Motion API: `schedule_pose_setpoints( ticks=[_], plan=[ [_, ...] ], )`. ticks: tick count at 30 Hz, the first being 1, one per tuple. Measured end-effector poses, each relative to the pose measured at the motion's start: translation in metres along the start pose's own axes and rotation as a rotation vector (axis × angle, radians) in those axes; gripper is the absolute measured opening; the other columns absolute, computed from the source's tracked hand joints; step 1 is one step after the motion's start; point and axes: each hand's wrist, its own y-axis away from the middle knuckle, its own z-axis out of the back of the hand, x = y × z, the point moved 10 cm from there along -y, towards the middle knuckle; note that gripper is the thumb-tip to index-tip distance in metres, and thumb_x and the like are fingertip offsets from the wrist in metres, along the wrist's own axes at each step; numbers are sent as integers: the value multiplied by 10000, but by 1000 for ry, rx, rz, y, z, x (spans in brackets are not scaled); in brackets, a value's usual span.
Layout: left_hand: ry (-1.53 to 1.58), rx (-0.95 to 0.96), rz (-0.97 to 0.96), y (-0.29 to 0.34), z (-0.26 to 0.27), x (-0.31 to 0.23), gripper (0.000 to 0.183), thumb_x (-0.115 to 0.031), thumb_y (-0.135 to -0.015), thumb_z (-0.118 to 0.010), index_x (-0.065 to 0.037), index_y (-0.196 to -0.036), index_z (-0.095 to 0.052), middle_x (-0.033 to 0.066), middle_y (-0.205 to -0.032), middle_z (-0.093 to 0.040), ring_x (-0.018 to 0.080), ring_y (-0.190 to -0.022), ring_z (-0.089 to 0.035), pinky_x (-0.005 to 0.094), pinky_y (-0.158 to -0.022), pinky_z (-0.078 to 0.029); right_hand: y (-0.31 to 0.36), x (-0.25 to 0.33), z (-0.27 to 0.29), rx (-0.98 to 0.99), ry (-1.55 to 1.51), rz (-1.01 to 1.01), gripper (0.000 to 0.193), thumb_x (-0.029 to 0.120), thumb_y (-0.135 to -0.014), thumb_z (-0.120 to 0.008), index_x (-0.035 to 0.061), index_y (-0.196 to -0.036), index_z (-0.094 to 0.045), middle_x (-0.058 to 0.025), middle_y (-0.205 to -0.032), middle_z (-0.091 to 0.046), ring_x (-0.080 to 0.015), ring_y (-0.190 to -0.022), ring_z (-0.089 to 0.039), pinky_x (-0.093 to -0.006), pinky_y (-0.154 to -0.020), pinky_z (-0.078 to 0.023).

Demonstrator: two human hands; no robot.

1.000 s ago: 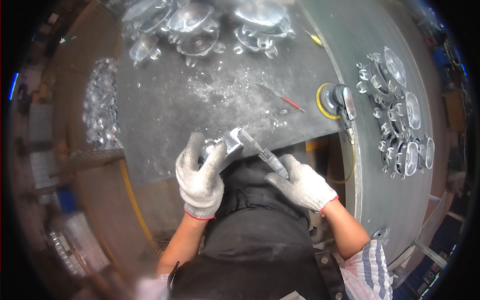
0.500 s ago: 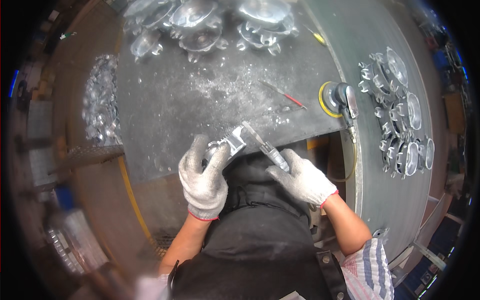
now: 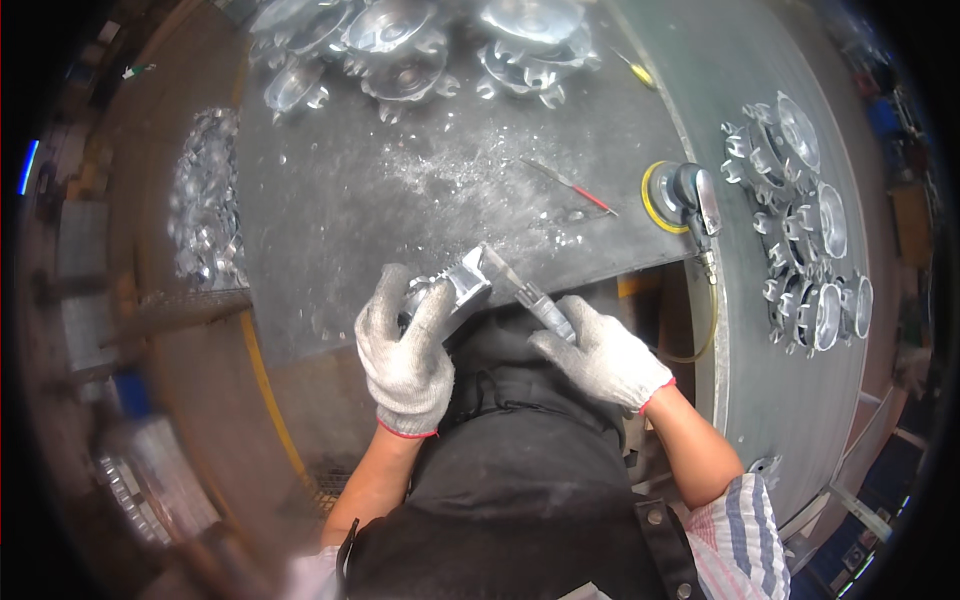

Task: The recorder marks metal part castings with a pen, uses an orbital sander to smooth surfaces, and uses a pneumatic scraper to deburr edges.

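Both my hands wear whitish knit gloves with red cuffs. My left hand (image 3: 405,360) is closed around a silvery cast metal part (image 3: 466,280) with a ribbed edge and an open frame-like end, held at the near edge of the bench. In my right hand (image 3: 605,352) is a flat-bladed, file-like hand tool (image 3: 532,298), gripped by its grey handle. Its blade points up and left, with the tip at the part's far end; whether they touch is hard to tell. My left fingers cover much of the part.
Metal shavings litter the grey bench (image 3: 330,200). A red-handled slim tool (image 3: 590,198) and a round sander (image 3: 680,197) with a hose lie right. Stacked castings stand at the back (image 3: 400,75) and on the right-hand surface (image 3: 800,225). More metal pieces (image 3: 207,200) are heaped at left.
The metal part has tilted slightly in my left hand, and the tool tip has shifted a little left along its end. Both grips stay the same.
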Motion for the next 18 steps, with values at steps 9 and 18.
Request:
schedule_pose_setpoints(
  ticks=[9,18],
  plan=[
    [351,-56,246,-2,-6,65,375,149,-881,-554,-17,-1189,-692,223,-1419,-496,330,-1240,-575,383,-1033,-498,-15,1,5,-45,-21,-37,538,496,-945,-626,-12,-1101,-545,-308,-979,-677,-479,-956,-653,-497,-817,-499],
    [1119,-44,915,32,-57,163,400,-14,-962,-584,34,-1358,-564,120,-1283,-642,213,-1181,-606,350,-1033,-483,-3,1,1,-88,4,30,532,472,-888,-714,44,-1153,-545,-275,-958,-692,-481,-958,-657,-499,-787,-510]
  ],
)
